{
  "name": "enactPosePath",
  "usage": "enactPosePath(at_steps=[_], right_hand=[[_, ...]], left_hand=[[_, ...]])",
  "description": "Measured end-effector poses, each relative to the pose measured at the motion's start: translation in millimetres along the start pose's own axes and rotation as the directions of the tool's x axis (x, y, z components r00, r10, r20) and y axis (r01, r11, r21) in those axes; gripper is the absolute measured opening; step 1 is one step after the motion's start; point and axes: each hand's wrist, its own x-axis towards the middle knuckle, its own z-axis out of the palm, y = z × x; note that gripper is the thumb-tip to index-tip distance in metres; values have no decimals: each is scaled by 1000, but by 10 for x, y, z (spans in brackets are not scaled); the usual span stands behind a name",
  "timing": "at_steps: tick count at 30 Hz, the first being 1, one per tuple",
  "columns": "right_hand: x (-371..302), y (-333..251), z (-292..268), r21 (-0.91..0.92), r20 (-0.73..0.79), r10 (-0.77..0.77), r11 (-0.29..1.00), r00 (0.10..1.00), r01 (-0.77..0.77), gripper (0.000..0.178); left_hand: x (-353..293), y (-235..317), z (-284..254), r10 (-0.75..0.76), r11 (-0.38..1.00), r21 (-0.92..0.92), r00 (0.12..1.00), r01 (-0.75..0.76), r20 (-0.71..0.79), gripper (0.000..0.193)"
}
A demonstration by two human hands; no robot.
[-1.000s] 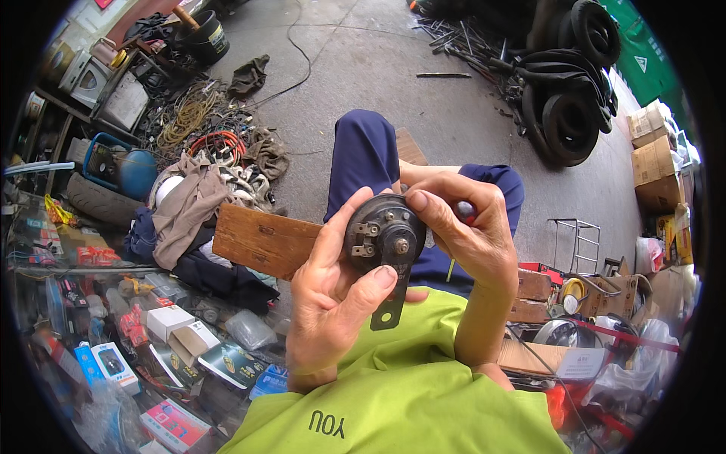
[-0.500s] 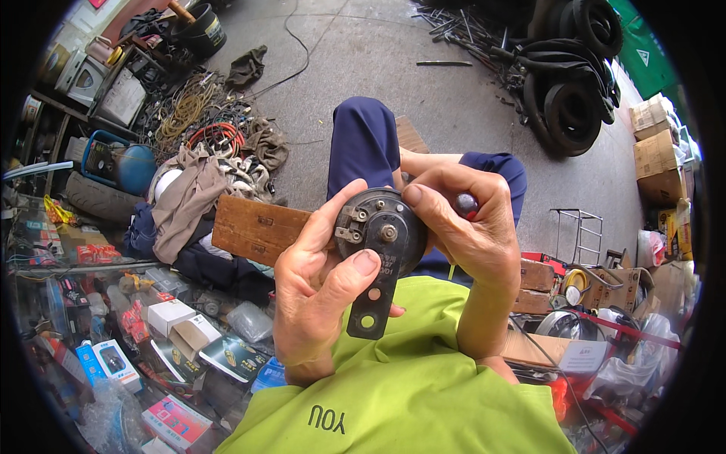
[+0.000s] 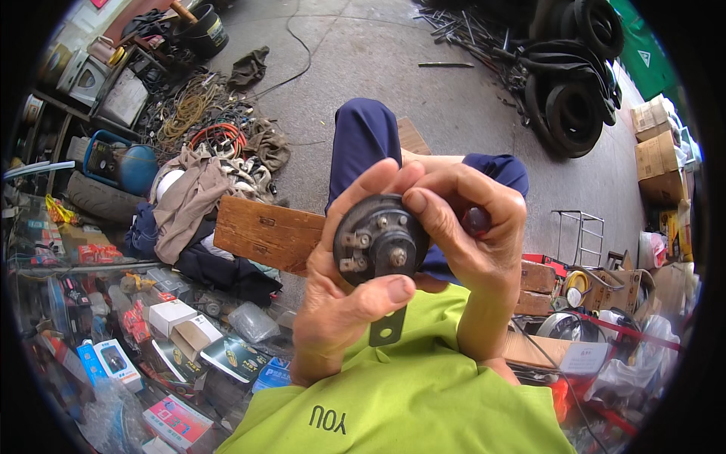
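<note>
A round black disc horn (image 3: 366, 261) with metal terminals, a central nut and a flat mounting bracket (image 3: 385, 331) is held up in front of my lap. My left hand (image 3: 333, 314) is closed round its left side, thumb lying across the bracket, fingers behind the disc. My right hand (image 3: 480, 234) pinches the horn's upper right rim with thumb and fingers. Tucked in that same hand is a tool with a rounded dark red handle (image 3: 476, 221); its shaft is hidden, so its kind does not show.
Beyond my left hand lies a wooden board (image 3: 265, 233). A glass-topped case (image 3: 249, 299) with boxes and packets spreads at the left, below piled clothes (image 3: 193, 197) and cables. Tyres (image 3: 572, 117) stand far right. Cartons (image 3: 659, 157) and a wire rack (image 3: 581, 234) are at the right.
The horn has tilted and shifted slightly, its bracket now foreshortened. My left thumb has moved rightward across the bracket, covering its middle. My right hand stays at the rim.
</note>
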Motion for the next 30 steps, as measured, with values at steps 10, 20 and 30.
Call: enactPosePath(at_steps=[10, 20, 30], right_hand=[[-630, -718, -664, 185, -568, -391, 797, 724, 575, 13], [-512, -909, -550, 512, -761, -350, 194, 547, 837, 15], [-664, -841, -728, 624, -654, -360, 240, 665, 744, 14]], left_hand=[[3, 45, 12, -86, 990, 102, 991, 96, -100, 71], [-14, -39, -16, -119, 980, 148, 986, 136, -119, 68], [-33, -57, -5, -149, 974, 157, 985, 161, -83, 64]])
